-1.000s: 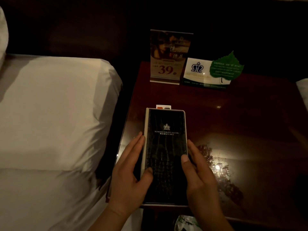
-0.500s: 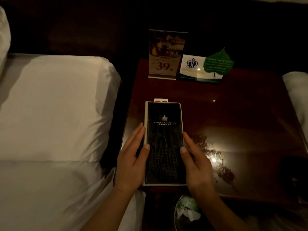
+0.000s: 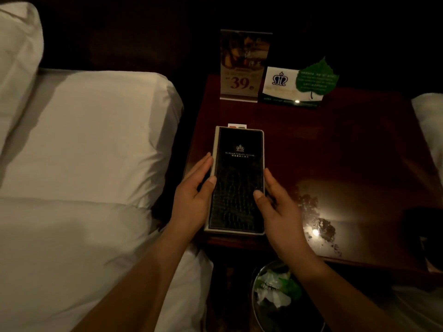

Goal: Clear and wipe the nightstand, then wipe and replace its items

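A black hotel folder (image 3: 237, 173) with a crown logo lies flat on the left front part of the dark red nightstand (image 3: 347, 149). My left hand (image 3: 191, 197) grips its left edge, thumb on the cover. My right hand (image 3: 275, 204) grips its right edge, thumb on the cover too. A small card (image 3: 237, 126) peeks out from behind the folder's far end. At the back stand an acrylic sign (image 3: 242, 68) reading 39 and a white tent card (image 3: 282, 87) with a green leaf card (image 3: 316, 80) leaning on it.
A bed with white linen (image 3: 84, 176) fills the left side, close against the nightstand. Another white bed edge (image 3: 429, 125) shows at the right. A waste bin (image 3: 275, 295) with crumpled paper stands on the floor below the nightstand's front edge. Wet smears (image 3: 314, 219) glint on the tabletop.
The folder and both hands have shifted a little toward the back of the nightstand; the view has pulled back, showing more of my forearms and the bin.
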Demonstrator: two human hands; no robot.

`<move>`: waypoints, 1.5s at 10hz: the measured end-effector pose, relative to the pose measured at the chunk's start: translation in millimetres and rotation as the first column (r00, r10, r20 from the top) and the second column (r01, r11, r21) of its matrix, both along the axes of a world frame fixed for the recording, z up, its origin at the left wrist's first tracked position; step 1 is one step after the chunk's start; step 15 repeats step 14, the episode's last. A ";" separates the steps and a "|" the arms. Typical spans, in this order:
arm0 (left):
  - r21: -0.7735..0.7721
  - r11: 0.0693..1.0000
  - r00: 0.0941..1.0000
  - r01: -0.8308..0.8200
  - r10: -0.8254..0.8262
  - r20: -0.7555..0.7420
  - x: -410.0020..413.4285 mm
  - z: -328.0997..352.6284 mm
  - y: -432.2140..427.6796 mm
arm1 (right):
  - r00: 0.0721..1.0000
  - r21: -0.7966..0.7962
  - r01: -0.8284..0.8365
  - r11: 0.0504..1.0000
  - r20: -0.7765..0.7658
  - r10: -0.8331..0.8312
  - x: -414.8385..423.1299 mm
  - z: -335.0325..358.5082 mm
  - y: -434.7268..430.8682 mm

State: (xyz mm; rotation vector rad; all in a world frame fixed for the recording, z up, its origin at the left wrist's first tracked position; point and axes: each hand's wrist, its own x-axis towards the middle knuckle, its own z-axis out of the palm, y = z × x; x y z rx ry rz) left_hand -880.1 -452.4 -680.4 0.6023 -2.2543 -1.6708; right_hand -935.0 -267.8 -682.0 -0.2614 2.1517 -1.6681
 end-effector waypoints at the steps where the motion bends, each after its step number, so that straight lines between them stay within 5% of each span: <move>1: -0.012 1.000 1.000 -0.004 0.004 0.003 -0.5 -3.7 -1.0 | 1.000 0.004 -0.022 1.000 -0.019 0.022 -2.8 -3.3 -0.3; 10: 0.000 1.000 0.999 -0.001 0.001 -0.037 -3.1 -4.6 -4.9 | 0.996 0.015 0.030 0.999 -0.085 -0.028 0.5 -1.6 -6.3; 11: 0.060 0.998 0.999 -0.022 0.024 -0.032 -4.9 -3.9 -4.0 | 0.997 -0.064 0.055 0.996 -0.044 -0.058 -2.4 -2.6 -8.1; 13: 0.587 0.792 0.984 -0.170 0.165 0.063 -12.7 17.0 -18.9 | 0.985 -0.104 0.167 0.980 0.066 -0.161 -8.4 8.6 -11.6; 15: 0.515 0.838 0.982 -0.182 0.129 0.138 13.7 37.1 -19.9 | 0.992 0.032 0.118 0.993 0.051 -0.119 0.2 27.5 -11.8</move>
